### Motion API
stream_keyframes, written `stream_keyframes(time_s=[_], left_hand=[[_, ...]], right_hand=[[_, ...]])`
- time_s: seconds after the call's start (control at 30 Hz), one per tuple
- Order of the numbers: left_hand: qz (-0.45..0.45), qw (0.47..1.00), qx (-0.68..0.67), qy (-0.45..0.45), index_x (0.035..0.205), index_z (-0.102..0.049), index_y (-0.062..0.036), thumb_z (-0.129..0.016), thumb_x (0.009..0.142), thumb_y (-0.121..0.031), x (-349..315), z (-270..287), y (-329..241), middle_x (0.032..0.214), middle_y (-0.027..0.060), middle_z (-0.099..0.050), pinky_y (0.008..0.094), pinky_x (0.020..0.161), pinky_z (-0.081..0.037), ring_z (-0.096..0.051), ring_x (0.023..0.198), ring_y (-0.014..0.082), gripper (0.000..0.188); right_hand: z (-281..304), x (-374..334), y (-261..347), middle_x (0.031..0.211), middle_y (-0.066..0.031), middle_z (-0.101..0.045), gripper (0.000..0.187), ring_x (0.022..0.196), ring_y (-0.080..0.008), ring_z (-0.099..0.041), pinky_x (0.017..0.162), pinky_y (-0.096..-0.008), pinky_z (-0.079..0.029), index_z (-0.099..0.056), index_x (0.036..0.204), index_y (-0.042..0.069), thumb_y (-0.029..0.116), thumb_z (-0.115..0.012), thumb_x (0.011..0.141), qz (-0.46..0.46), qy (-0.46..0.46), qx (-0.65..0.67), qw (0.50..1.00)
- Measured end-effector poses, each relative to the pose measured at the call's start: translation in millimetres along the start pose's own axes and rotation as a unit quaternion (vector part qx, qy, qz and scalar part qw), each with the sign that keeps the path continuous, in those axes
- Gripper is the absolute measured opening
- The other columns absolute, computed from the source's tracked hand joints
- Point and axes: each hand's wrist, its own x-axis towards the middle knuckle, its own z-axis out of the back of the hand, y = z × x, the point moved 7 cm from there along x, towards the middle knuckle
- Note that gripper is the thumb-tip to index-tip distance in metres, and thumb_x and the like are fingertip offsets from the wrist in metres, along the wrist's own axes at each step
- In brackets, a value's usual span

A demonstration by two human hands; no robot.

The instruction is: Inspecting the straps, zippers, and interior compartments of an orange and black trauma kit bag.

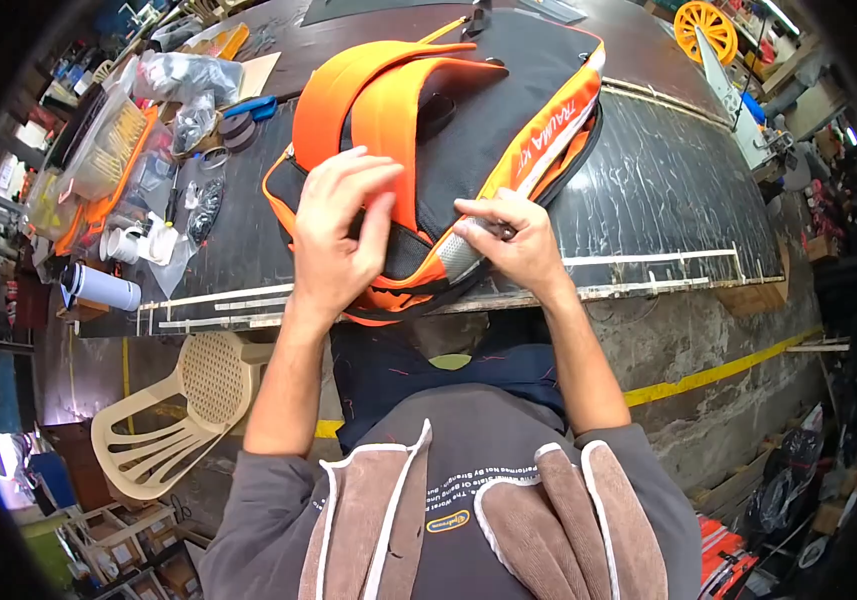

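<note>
"While the right hand (516, 240) pinches a small dark piece (501, 231) at the edge of the bag (478, 135), where's the left hand (343, 220)?"

"By the orange straps (384, 120), thumb and fingers parted. The bag lies on the worktop (668, 185), near a chair (213, 385)."

The right hand (523, 245) largely concealed a small dark item (501, 231), type indeterminable. The left hand (333, 232) obscured part of the bag (533, 75).
</note>
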Motion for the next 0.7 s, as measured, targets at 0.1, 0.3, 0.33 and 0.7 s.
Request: stream_keyframes(time_s=[0.1, 0.3, 0.33, 0.7], left_hand=[[0.115, 0.985, -0.112, 0.069, 0.128, -0.071, -0.0044, -0.073, 0.093, -0.008, -18.0, -9.5, 22.4, 0.133, 0.0144, -0.070, 0.0458, 0.111, -0.047, -0.061, 0.131, 0.0367, 0.036], [0.111, 0.970, -0.006, 0.217, 0.156, -0.053, -0.0162, -0.070, 0.098, -0.027, -46.4, -26.6, 37.2, 0.161, 0.0100, -0.052, 0.0532, 0.116, -0.039, -0.055, 0.140, 0.0360, 0.061], [0.128, 0.960, 0.015, 0.248, 0.156, -0.053, -0.0164, -0.068, 0.100, -0.030, -49.8, -30.5, 40.8, 0.161, 0.0098, -0.052, 0.0534, 0.116, -0.038, -0.055, 0.140, 0.0348, 0.060], [0.117, 0.991, 0.050, -0.045, 0.114, -0.073, -0.0014, -0.071, 0.090, 0.001, -92.5, 29.1, 47.7, 0.108, 0.0156, -0.073, 0.0377, 0.088, -0.055, -0.070, 0.099, 0.0291, 0.024]], right_hand=[[-2.6, 3.8, 17.4, 0.074, -0.0038, -0.062, 0.015, 0.066, -0.0127, -0.057, 0.060, -0.0293, -0.044, -0.079, 0.104, 0.003, 0.004, -0.081, 0.089, 0.101, -0.012, -0.035, 0.994], [61.0, 16.7, -34.2, 0.084, -0.0129, -0.067, 0.017, 0.075, -0.0239, -0.066, 0.067, -0.0355, -0.052, -0.068, 0.096, 0.000, 0.016, -0.071, 0.101, -0.035, -0.171, -0.090, 0.981], [62.0, 20.4, -28.5, 0.084, -0.0129, -0.067, 0.017, 0.075, -0.0239, -0.066, 0.067, -0.0355, -0.052, -0.068, 0.096, 0.000, 0.016, -0.071, 0.101, -0.035, -0.171, -0.091, 0.980], [65.4, 47.8, -51.5, 0.095, -0.0088, -0.077, 0.033, 0.089, -0.0181, -0.070, 0.083, -0.0329, -0.054, -0.074, 0.109, -0.003, 0.028, -0.065, 0.106, -0.108, -0.175, -0.038, 0.978]])
